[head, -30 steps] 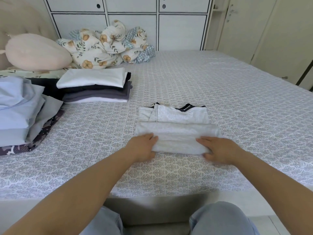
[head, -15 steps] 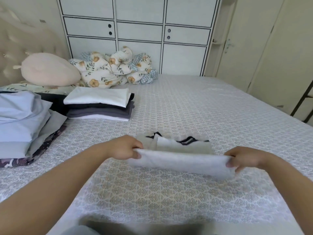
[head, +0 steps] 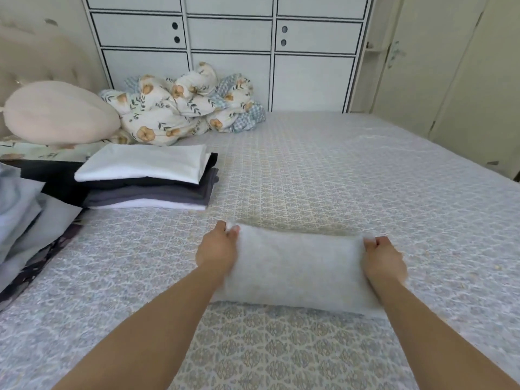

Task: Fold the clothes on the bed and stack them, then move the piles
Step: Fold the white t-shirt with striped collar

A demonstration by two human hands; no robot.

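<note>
Both hands have a grip on the folded light grey garment [head: 295, 270], one at each short end. Left hand [head: 218, 250] pinches the far left corner, thumb and fingertips closed on the cloth. Right hand [head: 382, 257] has its fingers curled over the far right corner, likewise clamped on the fabric. Forearms run in from the near edge of the view, one on each side of the garment.

Garment forms a wide rectangle stretched between the hands, near the front middle of the bed [head: 337, 178]. View is blurred there; cannot tell whether it lies flat on the patterned cover or is held just above it.

Stack of folded clothes [head: 149, 178] sits well to the left and farther back: white piece on top, then black, dark grey and white at the bottom. Left of it, at the frame edge, a looser pile of pale blue and grey fabric [head: 25, 209] over a dark patterned piece, with a black item between the two piles.

Farther back: a round pale pink cushion [head: 59, 114] by the tufted headboard, a bunched floral quilt [head: 180, 105] against a white cabinet [head: 230, 46] with dark-lined doors.
</note>
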